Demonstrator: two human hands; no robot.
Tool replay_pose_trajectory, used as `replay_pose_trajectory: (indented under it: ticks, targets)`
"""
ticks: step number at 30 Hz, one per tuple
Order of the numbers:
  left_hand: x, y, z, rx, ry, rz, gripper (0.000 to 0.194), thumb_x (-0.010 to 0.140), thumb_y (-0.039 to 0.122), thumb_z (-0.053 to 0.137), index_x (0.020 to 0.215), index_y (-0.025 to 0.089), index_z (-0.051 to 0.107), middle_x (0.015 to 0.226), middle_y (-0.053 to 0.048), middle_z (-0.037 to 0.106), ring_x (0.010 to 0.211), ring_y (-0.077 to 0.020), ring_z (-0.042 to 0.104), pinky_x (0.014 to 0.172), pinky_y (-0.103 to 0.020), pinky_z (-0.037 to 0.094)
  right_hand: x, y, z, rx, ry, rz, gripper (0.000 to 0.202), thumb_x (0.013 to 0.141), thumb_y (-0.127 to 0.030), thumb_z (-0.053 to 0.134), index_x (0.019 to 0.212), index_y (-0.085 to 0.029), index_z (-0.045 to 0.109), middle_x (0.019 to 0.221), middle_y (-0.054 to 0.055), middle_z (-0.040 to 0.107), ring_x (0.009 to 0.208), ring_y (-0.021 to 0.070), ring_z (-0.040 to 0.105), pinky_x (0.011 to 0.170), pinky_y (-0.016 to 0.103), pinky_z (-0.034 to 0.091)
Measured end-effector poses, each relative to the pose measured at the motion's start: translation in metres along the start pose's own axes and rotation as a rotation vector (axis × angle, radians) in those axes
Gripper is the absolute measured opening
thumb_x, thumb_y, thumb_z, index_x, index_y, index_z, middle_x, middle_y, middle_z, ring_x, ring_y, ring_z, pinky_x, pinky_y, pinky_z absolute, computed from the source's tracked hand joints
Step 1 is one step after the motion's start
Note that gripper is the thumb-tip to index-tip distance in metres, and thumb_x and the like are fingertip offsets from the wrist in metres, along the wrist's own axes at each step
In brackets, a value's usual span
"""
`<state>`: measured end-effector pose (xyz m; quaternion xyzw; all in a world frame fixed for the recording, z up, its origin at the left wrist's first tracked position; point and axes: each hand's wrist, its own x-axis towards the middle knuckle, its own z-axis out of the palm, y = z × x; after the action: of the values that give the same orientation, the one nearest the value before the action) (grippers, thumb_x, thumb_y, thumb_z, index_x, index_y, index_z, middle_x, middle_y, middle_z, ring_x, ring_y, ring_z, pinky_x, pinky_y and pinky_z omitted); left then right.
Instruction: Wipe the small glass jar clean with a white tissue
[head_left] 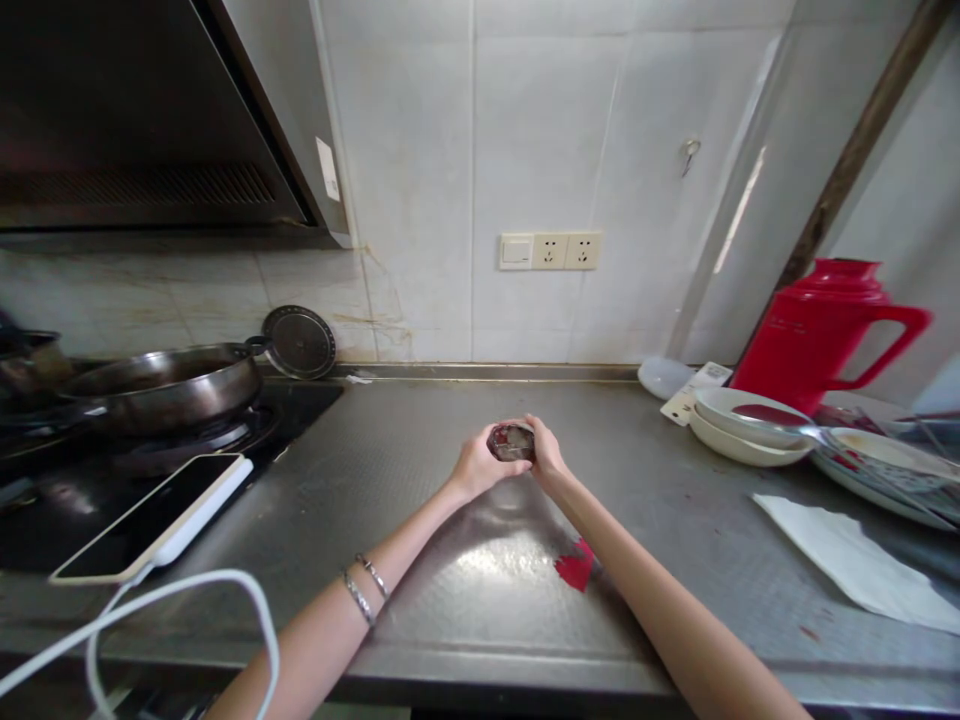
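Near the middle of the metal counter point(420, 440), a small round dark object point(512, 443), perhaps a jar or cup seen from above, sits between my two hands. My left hand point(480, 466) is wrapped round its left and near side. Around its right side curls my right hand point(545, 447), with fingers at the far edge. The object has a dark rim and a pale and reddish middle; what it is cannot be made out. A torn red scrap point(574, 566) lies on the counter beside my right forearm.
At the left are a stove with a pan point(176, 390), a phone point(154, 515) and a looping white cable point(180, 580). To the right stand a red thermos point(814, 335), stacked bowls point(742, 440), dishes and a white paper point(859, 560). A tiled wall rises behind.
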<state>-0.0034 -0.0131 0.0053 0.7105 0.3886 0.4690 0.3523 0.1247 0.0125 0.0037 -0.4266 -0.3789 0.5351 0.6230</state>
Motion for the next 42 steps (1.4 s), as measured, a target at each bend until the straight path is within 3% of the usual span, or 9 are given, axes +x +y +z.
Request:
replay_pose_trajectory:
  ticks: [10, 16, 19, 24, 30, 34, 38, 42]
  targets:
    - [0.004, 0.001, -0.002, 0.157, 0.205, -0.03, 0.06, 0.054, 0.043, 0.084, 0.103, 0.017, 0.061, 0.093, -0.008, 0.073, 0.085, -0.0229, 0.068, 0.075, -0.032, 0.052, 0.0, 0.011, 0.003, -0.064, 0.016, -0.148, 0.04, 0.079, -0.047, 0.044, 0.083, -0.019, 0.072, 0.082, 0.005, 0.075, 0.084, 0.0222, 0.067, 0.078, 0.031, 0.05]
    - [0.005, -0.002, -0.01, 0.251, 0.332, -0.074, 0.058, 0.053, 0.039, 0.085, 0.1, 0.017, 0.059, 0.091, -0.008, 0.072, 0.085, -0.0229, 0.068, 0.072, -0.03, 0.049, -0.013, 0.01, 0.01, -0.148, -0.016, -0.228, 0.037, 0.081, -0.044, 0.045, 0.087, -0.02, 0.072, 0.087, 0.003, 0.074, 0.094, 0.0229, 0.064, 0.085, 0.032, 0.047]
    - [0.008, -0.01, -0.015, 0.275, 0.359, -0.093, 0.05, 0.057, 0.035, 0.083, 0.097, 0.017, 0.059, 0.089, -0.008, 0.072, 0.082, -0.0225, 0.067, 0.071, -0.03, 0.048, -0.02, 0.012, 0.015, -0.183, -0.038, -0.235, 0.033, 0.079, -0.043, 0.05, 0.088, -0.021, 0.072, 0.093, 0.003, 0.074, 0.101, 0.0243, 0.062, 0.091, 0.034, 0.045]
    - [0.01, -0.016, -0.017, 0.269, 0.364, -0.083, 0.045, 0.06, 0.034, 0.081, 0.095, 0.016, 0.059, 0.086, -0.007, 0.071, 0.08, -0.0221, 0.067, 0.068, -0.029, 0.048, -0.017, 0.021, 0.017, -0.138, 0.038, -0.194, 0.03, 0.073, -0.038, 0.061, 0.094, -0.021, 0.072, 0.115, 0.005, 0.068, 0.12, 0.0245, 0.054, 0.103, 0.037, 0.037]
    - [0.01, -0.01, -0.014, 0.185, 0.374, -0.071, 0.052, 0.054, 0.041, 0.084, 0.095, 0.017, 0.062, 0.087, -0.007, 0.071, 0.081, -0.0213, 0.066, 0.071, -0.029, 0.048, -0.005, 0.024, 0.011, -0.111, 0.041, -0.253, 0.027, 0.073, -0.039, 0.058, 0.089, -0.021, 0.07, 0.087, 0.004, 0.073, 0.097, 0.0231, 0.063, 0.084, 0.032, 0.049]
    - [0.013, -0.013, -0.018, 0.135, 0.331, -0.033, 0.055, 0.057, 0.043, 0.082, 0.1, 0.016, 0.06, 0.09, -0.007, 0.071, 0.081, -0.0196, 0.066, 0.072, -0.028, 0.049, 0.001, 0.019, 0.0, -0.18, 0.049, -0.281, 0.024, 0.073, -0.039, 0.054, 0.077, -0.019, 0.068, 0.069, 0.001, 0.069, 0.079, 0.0202, 0.063, 0.074, 0.029, 0.049]
    - [0.019, -0.022, -0.026, 0.119, 0.337, -0.034, 0.062, 0.057, 0.042, 0.082, 0.107, 0.014, 0.057, 0.095, -0.008, 0.07, 0.084, -0.0201, 0.066, 0.076, -0.03, 0.05, 0.005, 0.01, -0.014, -0.276, 0.048, -0.312, 0.02, 0.071, -0.035, 0.054, 0.068, -0.02, 0.067, 0.067, 0.002, 0.068, 0.081, 0.0224, 0.063, 0.08, 0.033, 0.048]
    - [0.025, -0.027, -0.035, 0.052, 0.346, -0.028, 0.066, 0.055, 0.039, 0.083, 0.109, 0.014, 0.056, 0.097, -0.008, 0.069, 0.088, -0.0198, 0.066, 0.081, -0.031, 0.051, 0.005, 0.008, -0.017, -0.372, 0.042, -0.327, 0.013, 0.067, -0.027, 0.058, 0.071, -0.022, 0.07, 0.084, 0.006, 0.073, 0.101, 0.0261, 0.062, 0.096, 0.038, 0.041]
